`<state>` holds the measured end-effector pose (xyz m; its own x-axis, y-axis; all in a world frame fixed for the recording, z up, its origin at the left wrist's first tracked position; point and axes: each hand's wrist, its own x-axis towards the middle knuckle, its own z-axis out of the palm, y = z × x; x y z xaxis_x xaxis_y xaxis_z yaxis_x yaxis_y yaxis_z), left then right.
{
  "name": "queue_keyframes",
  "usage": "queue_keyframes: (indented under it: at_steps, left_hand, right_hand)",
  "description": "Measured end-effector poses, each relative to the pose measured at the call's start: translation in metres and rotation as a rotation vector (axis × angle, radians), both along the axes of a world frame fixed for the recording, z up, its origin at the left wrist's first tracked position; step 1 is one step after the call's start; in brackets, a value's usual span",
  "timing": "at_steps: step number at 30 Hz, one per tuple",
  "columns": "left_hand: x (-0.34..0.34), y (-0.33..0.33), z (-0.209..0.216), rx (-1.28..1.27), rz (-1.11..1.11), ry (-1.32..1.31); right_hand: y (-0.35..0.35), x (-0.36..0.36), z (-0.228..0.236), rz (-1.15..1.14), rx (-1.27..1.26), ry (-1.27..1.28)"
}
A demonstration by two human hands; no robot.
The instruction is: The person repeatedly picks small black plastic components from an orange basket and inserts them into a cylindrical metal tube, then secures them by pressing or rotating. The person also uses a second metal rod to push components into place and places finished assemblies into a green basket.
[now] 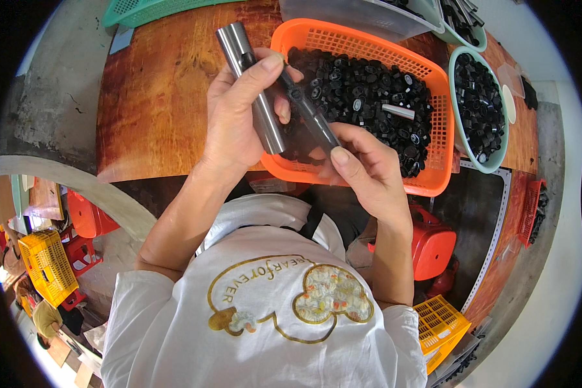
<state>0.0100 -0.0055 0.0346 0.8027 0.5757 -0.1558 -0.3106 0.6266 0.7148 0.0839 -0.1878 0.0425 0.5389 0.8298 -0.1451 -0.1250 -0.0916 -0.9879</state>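
Note:
My left hand [231, 126] is closed around a shiny grey metal tube [269, 124] with a slot near its upper end. A slimmer dark rod [315, 120] with a round feature on its side slants beside the tube. My right hand [376, 169] pinches the rod's lower end between thumb and fingers. The rod's upper end lies close to my left fingertips; whether they touch it I cannot tell. Both hands are over the left side of an orange plastic basket [440, 132] full of small black parts [355, 77]. A short silver piece [398, 112] lies on these parts.
A pale green bowl [456, 123] of black parts stands right of the basket. Behind are a clear bin [343, 16] and a green basket [145, 11] on the wooden table [155, 97]. Below right are a red stool [433, 249] and a yellow crate [441, 326].

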Motion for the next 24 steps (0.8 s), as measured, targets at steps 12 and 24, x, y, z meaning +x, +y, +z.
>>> queue_keyframes:
  at_steps: [12,24]
  left_hand:
    - [-0.002,-0.024,-0.002,0.063,-0.105,0.039]
    - [-0.002,-0.028,-0.001,0.111,-0.108,0.028]
  right_hand:
    - [0.019,0.001,0.005,0.036,-0.084,-0.031]
    - [0.016,0.001,0.003,-0.017,-0.099,-0.030]
